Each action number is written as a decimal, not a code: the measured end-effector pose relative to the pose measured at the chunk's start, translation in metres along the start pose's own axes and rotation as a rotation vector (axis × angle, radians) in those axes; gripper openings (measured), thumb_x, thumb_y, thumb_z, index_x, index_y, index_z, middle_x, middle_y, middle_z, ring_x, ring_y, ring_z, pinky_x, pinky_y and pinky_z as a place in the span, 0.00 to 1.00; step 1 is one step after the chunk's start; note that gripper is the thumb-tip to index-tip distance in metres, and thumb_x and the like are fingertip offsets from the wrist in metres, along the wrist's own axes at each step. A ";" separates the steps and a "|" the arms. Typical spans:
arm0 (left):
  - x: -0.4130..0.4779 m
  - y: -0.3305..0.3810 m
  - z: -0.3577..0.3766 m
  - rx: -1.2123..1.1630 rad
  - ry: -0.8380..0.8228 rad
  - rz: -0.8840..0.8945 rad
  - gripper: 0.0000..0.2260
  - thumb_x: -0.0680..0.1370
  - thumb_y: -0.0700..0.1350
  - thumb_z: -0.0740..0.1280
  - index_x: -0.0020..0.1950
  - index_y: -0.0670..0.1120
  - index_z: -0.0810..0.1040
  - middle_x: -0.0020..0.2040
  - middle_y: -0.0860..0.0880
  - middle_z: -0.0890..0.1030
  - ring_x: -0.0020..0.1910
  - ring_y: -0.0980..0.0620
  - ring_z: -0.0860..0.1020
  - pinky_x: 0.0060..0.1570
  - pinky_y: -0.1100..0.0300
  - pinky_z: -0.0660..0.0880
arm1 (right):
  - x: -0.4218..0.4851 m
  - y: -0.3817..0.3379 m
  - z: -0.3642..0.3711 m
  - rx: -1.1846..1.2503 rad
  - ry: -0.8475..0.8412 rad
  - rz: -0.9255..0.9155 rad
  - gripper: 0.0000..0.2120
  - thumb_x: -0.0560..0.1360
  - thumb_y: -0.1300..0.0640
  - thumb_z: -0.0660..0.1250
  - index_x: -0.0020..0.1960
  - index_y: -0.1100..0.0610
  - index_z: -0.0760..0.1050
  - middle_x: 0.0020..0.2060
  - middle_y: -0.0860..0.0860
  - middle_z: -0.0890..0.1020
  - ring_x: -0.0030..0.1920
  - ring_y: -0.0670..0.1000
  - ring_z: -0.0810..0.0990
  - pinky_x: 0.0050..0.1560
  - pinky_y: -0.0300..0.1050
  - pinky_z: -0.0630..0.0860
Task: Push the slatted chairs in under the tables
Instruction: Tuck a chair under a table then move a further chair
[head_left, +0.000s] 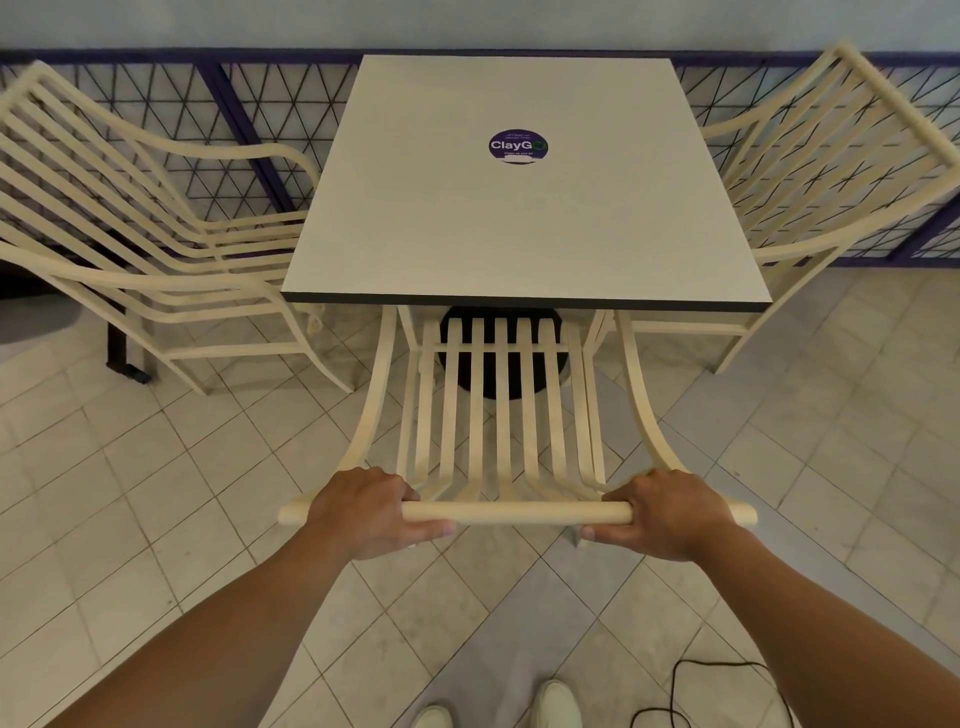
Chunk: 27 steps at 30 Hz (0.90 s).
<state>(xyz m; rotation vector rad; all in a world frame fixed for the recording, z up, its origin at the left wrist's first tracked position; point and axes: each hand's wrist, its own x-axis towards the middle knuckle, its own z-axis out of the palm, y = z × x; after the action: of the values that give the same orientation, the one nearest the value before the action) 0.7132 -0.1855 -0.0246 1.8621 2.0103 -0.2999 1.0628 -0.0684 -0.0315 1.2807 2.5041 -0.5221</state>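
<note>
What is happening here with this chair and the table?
A person stands at a square table and grips the top rail of a slatted chair with the left hand and the right hand. The front of the seat is under the table edge, while the backrest is outside. A left chair and a right chair stand at the table's sides, close against it.

Middle chair (501, 405) before table (519, 223), left chair (156, 285), right chair (831, 161) flanking
</note>
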 end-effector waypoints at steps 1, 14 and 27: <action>0.000 0.000 0.000 0.001 -0.002 -0.002 0.49 0.55 0.88 0.40 0.52 0.61 0.84 0.38 0.57 0.81 0.39 0.57 0.80 0.40 0.58 0.75 | 0.000 0.000 0.000 -0.009 0.007 0.000 0.53 0.54 0.12 0.37 0.60 0.39 0.80 0.43 0.43 0.83 0.42 0.43 0.80 0.45 0.43 0.80; -0.004 0.007 0.004 0.016 -0.030 0.015 0.46 0.58 0.87 0.42 0.49 0.59 0.83 0.37 0.57 0.80 0.38 0.57 0.79 0.38 0.59 0.71 | -0.007 0.006 0.004 -0.051 0.022 -0.030 0.52 0.56 0.13 0.36 0.61 0.38 0.80 0.44 0.44 0.82 0.44 0.43 0.80 0.43 0.40 0.76; -0.010 0.009 0.009 0.003 -0.080 -0.012 0.42 0.62 0.86 0.50 0.54 0.60 0.84 0.42 0.57 0.84 0.41 0.56 0.81 0.46 0.57 0.78 | -0.019 0.004 0.007 -0.039 0.006 -0.025 0.50 0.58 0.12 0.38 0.58 0.38 0.80 0.42 0.42 0.82 0.41 0.41 0.79 0.44 0.39 0.77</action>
<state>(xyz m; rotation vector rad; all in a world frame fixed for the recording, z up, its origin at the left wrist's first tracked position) 0.7243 -0.1975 -0.0274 1.8113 1.9697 -0.3753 1.0772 -0.0828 -0.0313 1.2396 2.5252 -0.4731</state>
